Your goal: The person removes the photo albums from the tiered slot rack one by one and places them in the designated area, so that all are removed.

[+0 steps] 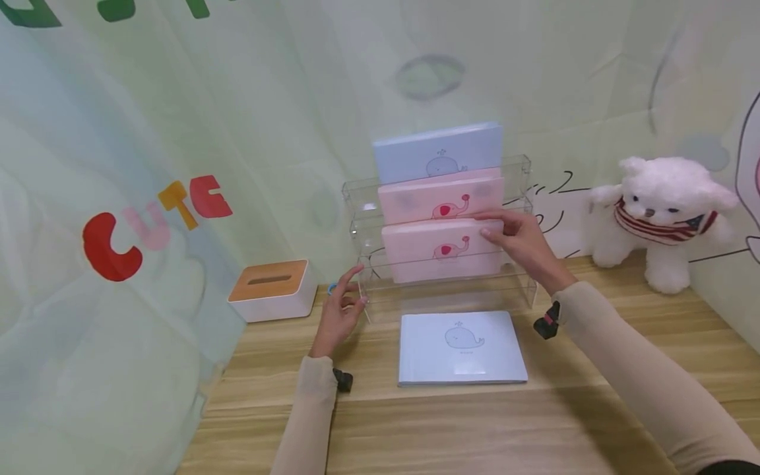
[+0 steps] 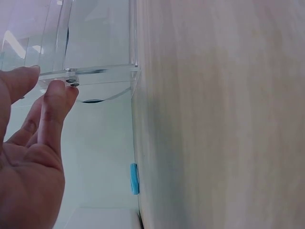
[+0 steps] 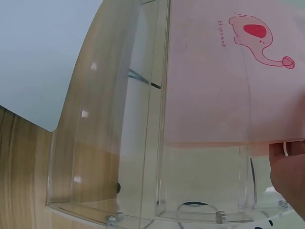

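A clear tiered rack (image 1: 525, 166) holds a pale blue whale book (image 1: 410, 158) on top and a pink elephant book (image 1: 404, 198) below it. Lowest stands a second pink elephant book (image 1: 415, 257); my right hand (image 1: 522, 244) pinches its upper right corner, thumb on the front cover. At the rack's left side, my left hand (image 1: 340, 315) grips the clear side panel (image 2: 102, 74) between thumb and fingers. Lying flat in front of the rack is another pale blue whale book (image 1: 427, 349).
To the left on the wooden table (image 1: 267, 389) sits a white tissue box (image 1: 273, 309) with a wood-look lid. A small blue ring-like item (image 2: 134, 179) lies beside the rack. At the right back, a white plush bear (image 1: 665, 198) sits against the printed curtain (image 1: 267, 99).
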Demonstrator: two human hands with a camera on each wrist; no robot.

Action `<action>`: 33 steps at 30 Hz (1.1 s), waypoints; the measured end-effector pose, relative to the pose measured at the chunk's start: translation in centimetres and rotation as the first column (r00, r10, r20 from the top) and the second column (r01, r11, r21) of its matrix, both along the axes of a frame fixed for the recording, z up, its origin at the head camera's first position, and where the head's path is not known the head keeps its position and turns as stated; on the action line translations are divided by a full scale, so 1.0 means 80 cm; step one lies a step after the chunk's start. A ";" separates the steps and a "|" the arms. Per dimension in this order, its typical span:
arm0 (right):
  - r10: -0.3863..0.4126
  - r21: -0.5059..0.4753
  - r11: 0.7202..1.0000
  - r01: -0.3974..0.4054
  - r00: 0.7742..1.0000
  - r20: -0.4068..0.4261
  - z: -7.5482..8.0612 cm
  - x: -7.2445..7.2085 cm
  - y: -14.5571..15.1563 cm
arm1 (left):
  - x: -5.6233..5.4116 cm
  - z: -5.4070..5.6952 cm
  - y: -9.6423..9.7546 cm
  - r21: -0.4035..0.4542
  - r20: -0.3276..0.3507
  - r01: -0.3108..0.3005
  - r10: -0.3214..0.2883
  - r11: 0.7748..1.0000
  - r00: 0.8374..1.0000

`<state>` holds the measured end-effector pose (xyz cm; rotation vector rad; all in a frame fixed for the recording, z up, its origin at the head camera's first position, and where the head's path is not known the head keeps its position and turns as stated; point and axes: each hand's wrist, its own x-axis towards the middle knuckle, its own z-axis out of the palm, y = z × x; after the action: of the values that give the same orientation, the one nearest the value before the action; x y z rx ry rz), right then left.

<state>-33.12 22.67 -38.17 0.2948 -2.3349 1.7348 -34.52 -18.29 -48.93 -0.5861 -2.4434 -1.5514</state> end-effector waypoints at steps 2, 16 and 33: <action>-0.006 -0.019 1.000 0.006 1.000 -0.010 -0.003 -0.003 -0.001 | 0.000 0.000 0.000 0.007 0.001 0.001 -0.001 1.000 1.000; -0.074 -0.122 0.990 0.065 0.995 -0.066 -0.019 -0.013 -0.011 | 0.001 0.001 0.001 0.010 0.018 -0.001 0.001 1.000 1.000; -0.271 -0.208 0.949 0.237 0.950 -0.154 0.001 -0.015 -0.032 | 0.001 0.001 0.000 0.023 0.030 0.004 -0.005 1.000 1.000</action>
<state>-34.31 20.13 -38.09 0.1060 -1.9670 1.7058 -34.43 -18.26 -48.87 -0.5686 -2.4442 -1.6000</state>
